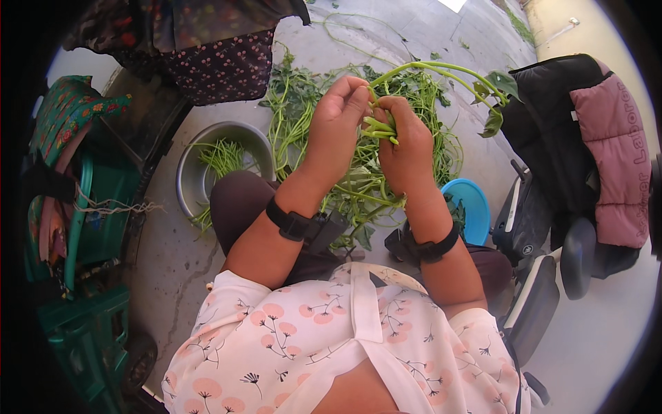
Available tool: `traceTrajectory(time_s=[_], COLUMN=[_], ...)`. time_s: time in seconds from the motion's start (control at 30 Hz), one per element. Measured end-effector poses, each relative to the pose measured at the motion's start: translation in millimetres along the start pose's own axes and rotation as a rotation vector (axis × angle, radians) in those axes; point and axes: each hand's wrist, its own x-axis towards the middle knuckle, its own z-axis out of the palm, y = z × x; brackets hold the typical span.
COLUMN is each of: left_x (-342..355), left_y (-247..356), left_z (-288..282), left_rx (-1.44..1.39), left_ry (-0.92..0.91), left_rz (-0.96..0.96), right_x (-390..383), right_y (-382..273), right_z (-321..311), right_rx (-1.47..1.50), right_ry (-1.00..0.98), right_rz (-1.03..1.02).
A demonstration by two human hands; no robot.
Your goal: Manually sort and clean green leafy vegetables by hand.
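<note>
Both my hands are raised close together over a heap of leafy green vines [293, 114] on the floor. My left hand [332, 131] pinches a long green vine stem [441, 66] between thumb and fingertips. From there the stem arches to the right and ends in a few drooping leaves [505, 84]. My right hand [408, 148] is closed round a small bunch of short cut green stems [378, 129], its thumb and index finger up against the same vine. The exact pinch point between the fingertips is partly hidden.
To the left, a steel bowl [185, 169] holds thin green stems [222, 157]. A blue plastic basin [480, 200] with dark leaves sits beside my right knee. Green plastic crates or chairs [89, 331] stand far left; a scooter-like vehicle with a black and pink padded cover [607, 159] stands right.
</note>
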Motion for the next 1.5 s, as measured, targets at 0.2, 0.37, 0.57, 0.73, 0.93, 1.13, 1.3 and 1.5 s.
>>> traceTrajectory(time_s=[0.2,0.37,0.57,0.73,0.93,1.13,1.3,1.5], left_x=[4,8,5,1,-9,-4,-4,-3], left_y=[-1,-4,-4,-2,18,11,5,9], left_z=[-3,-7,-6,-3,10,5,5,-1], left_rx=[-0.165,-0.093,-0.183,-0.163,-0.059,0.005,-0.226,-0.295], left_ry=[0.017,-0.023,-0.135,-0.275,-0.307,-0.097,-0.059,-0.129], left_rz=[0.111,0.151,0.082,0.027,-0.063,-0.030,-0.126,-0.178], right_x=[-17,-11,21,38,34,28,27,25], right_y=[-3,4,-3,19,12,5,5,5], right_z=[11,-9,-53,-60,-57,-28,-19,-9], right_rx=[0.035,-0.110,-0.157,-0.286,-0.390,-0.237,-0.183,-0.081], right_ry=[-0.161,0.152,0.455,0.449,0.260,0.183,0.219,0.224], right_rz=[0.116,-0.040,-0.045,-0.067,-0.073,-0.077,-0.119,-0.202])
